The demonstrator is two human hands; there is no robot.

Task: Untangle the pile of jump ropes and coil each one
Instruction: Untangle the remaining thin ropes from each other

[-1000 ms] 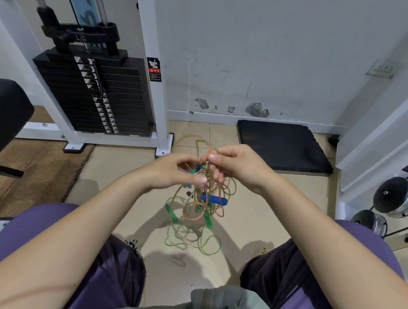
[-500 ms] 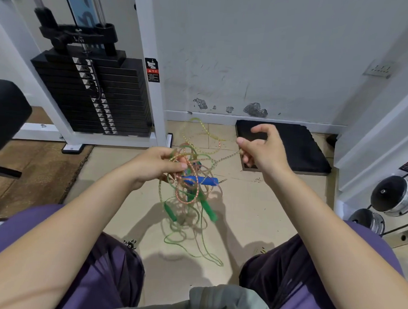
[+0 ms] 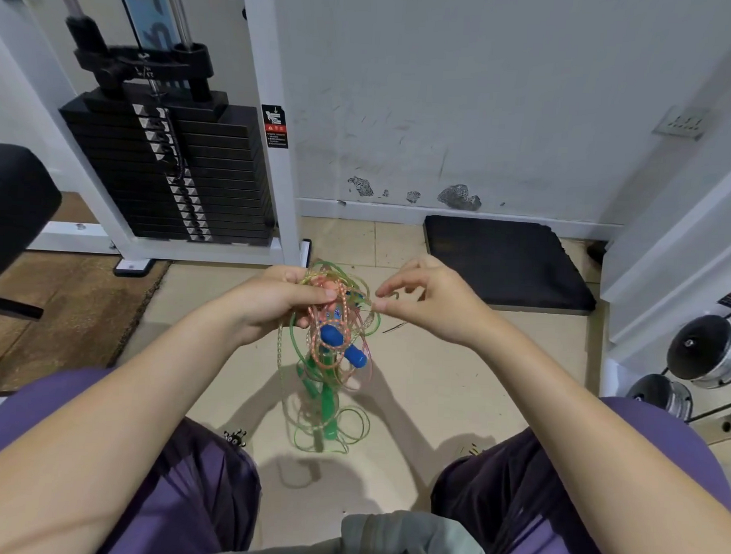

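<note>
While our left hand [image 3: 271, 302] curls its fingers and thumb around the top of the tangle [image 3: 332, 338], we hold the whole knot of jump ropes up in the air between our knees, above the tiled floor [image 3: 434, 383]. Our right hand [image 3: 429, 304] sits just beside the tangle's right edge, thumb and forefinger pressed together in a pinch; a thin strand seems to run into that pinch, though it is too fine for us to be sure. The other right fingers arch loosely above. The ropes are glossy, see-through plastic cords: green ones [image 3: 338, 429] droop in wide loops, their lowest coils reaching toward or onto the floor, while orange, speckled ones [image 3: 342, 313] wind tightly near our left thumb. Two stubby blue handles [image 3: 345, 346], rounded and smooth, hang in the middle of the knot, and long translucent green handles [image 3: 328, 404] dangle below them. Behind, a black stack [image 3: 172, 174] of flat weight plates sits in a white metal frame [image 3: 269, 149], and a black rubbery mat [image 3: 505, 261] with rounded corners lies against the scuffed wall [image 3: 486, 94]. Round chrome-faced dumbbells [image 3: 705, 351] rest at the far right.
</note>
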